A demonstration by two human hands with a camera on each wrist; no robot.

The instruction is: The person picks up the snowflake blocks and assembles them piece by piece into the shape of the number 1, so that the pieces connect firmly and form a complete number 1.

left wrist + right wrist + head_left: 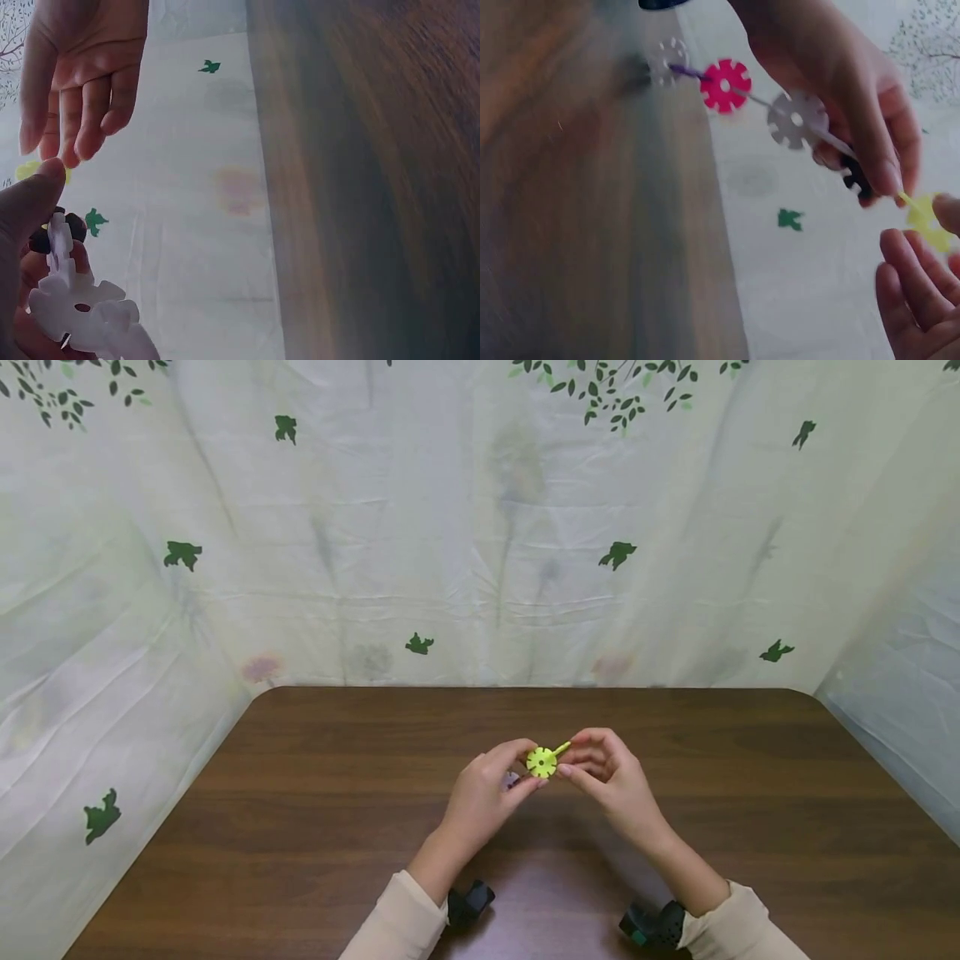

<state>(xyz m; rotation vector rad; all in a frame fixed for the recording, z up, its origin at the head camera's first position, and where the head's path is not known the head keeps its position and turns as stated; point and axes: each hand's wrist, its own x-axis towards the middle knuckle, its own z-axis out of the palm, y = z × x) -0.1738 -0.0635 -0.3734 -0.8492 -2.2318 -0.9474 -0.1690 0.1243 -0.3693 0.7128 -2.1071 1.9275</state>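
Note:
My left hand (pixel 482 793) pinches a yellow notched disc (pixel 542 762) between thumb and forefinger, the disc's face turned to the head view. This disc ends a chain of slotted discs. In the right wrist view the chain runs back past a black disc (pixel 855 177), a white disc (pixel 798 120), a pink disc (pixel 725 85) and a pale disc (pixel 668 61) at its far end. A second yellow disc (pixel 561 748), seen edge-on, meets the first one's rim. The fingertips of my right hand (pixel 613 781) hold it. White discs (pixel 67 304) hang under my left palm.
Both hands are above a brown wooden table (pixel 337 827). A pale curtain (pixel 450 527) with green leaf and bird prints surrounds its back and sides. Dark wrist devices, one on the left (pixel 471 903) and one on the right (pixel 652 925), sit at the sleeves.

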